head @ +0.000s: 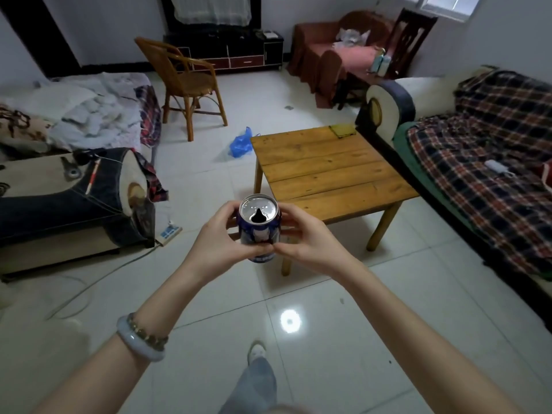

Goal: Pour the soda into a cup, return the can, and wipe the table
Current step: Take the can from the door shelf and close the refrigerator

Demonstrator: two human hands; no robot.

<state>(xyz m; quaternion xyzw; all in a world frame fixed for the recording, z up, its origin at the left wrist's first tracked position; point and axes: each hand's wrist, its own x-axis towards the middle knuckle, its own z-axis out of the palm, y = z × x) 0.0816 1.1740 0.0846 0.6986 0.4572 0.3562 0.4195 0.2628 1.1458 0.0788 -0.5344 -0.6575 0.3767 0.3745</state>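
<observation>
A blue soda can (259, 218) with a silver top and an open mouth is held upright in front of me, above the tiled floor. My left hand (219, 240) wraps its left side and my right hand (304, 239) wraps its right side. Beyond the can stands a low wooden table (325, 171). A yellow-green flat cloth or pad (343, 130) lies on the table's far right corner. No cup is in view.
A plaid-covered sofa (484, 162) runs along the right, touching the table's side. A rattan chair (185, 82) and a blue plastic bag (240, 144) sit on the floor behind the table. A sofa with bedding (74, 186) is at left, with a power strip (168, 232) beside it.
</observation>
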